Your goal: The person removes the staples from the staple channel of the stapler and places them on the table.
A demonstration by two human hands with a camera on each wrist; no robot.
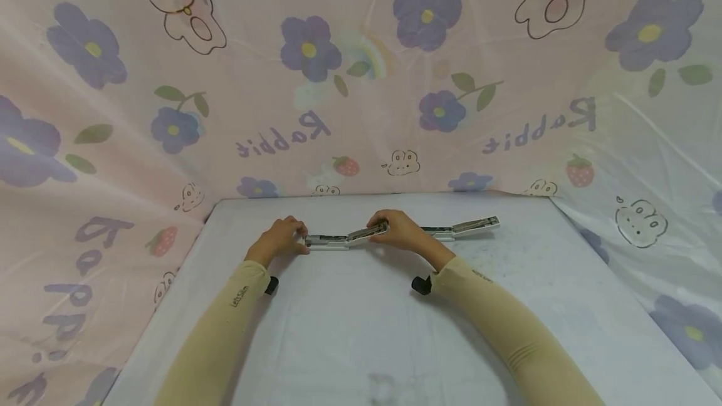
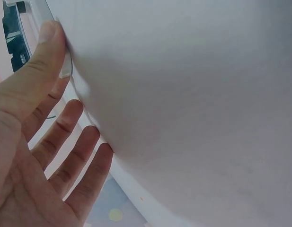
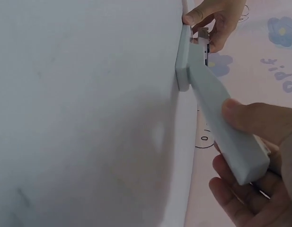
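A white stapler (image 1: 329, 245), folded out at its middle hinge with metal parts showing along its top, stands near the table's far edge. Its left section lies low while the right section slants upward. My left hand (image 1: 280, 240) pinches the left end between thumb and index finger; the other fingers (image 2: 84, 161) stretch out at the table edge in the left wrist view. My right hand (image 1: 402, 229) grips the raised cover (image 3: 226, 127), thumb on its near side and fingers behind and beneath. A second, similar opened stapler (image 1: 475, 225) lies just right of that hand, partly hidden by it.
Both staplers rest on a white-covered table (image 1: 338, 331). A patterned curtain (image 1: 361, 80) with flowers and rabbits hangs around its back and sides. Black wrist bands or mounts (image 1: 421, 285) show under the beige sleeves (image 1: 496, 318).
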